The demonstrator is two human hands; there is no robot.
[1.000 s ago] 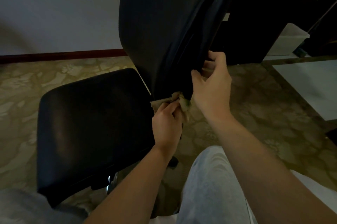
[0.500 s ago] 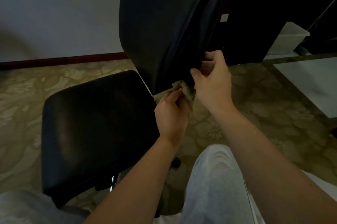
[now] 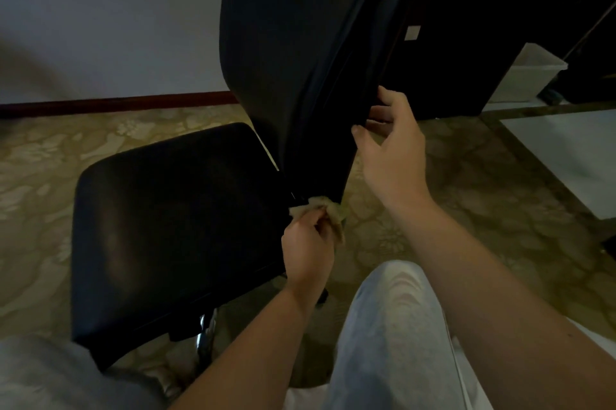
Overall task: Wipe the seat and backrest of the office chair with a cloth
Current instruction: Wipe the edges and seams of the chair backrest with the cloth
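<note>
My left hand (image 3: 308, 248) grips the cloth (image 3: 328, 206) against the backrest (image 3: 300, 59) bottom; my right hand (image 3: 395, 149) pinches its side edge.

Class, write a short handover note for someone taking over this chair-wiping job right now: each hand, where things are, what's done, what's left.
Left hand grips the cloth, pressed to the bottom edge of the backrest, next to the seat.
Right hand holds the backrest's side edge, steadying it.
Done: the cloth is at the backrest's lower end; how much is already clean cannot be told.
Left: probably the seat, plus any backrest areas missed.
</note>
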